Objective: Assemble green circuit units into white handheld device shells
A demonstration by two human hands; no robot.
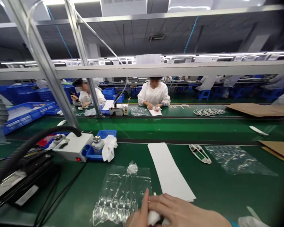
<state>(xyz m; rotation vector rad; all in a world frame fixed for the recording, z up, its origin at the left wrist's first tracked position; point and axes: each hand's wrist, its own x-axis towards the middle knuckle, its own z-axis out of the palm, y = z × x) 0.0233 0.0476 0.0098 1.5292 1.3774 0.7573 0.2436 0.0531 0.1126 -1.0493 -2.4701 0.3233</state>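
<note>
At the bottom edge my right hand (177,206) bends its fingers over a small white piece (153,217), mostly hidden beneath them. My left hand (139,216) meets it from the left, one finger pointing up against the right fingertips; its lower part is cut off by the frame. Both hands are closed around the piece, whose kind I cannot make out. Just left of them lies a clear plastic bag (125,179) with clear round-celled plastic (113,206) and a crumpled clear bit (132,168) on it. White paper sheets (170,170) lie beyond the right hand.
A white oval frame part (200,154) and a clear plastic sheet (239,159) lie to the right. On the left are a white box (73,146) with a black hose, a blue tray (94,156) and cables. Two people in white sit across the green conveyor (137,126).
</note>
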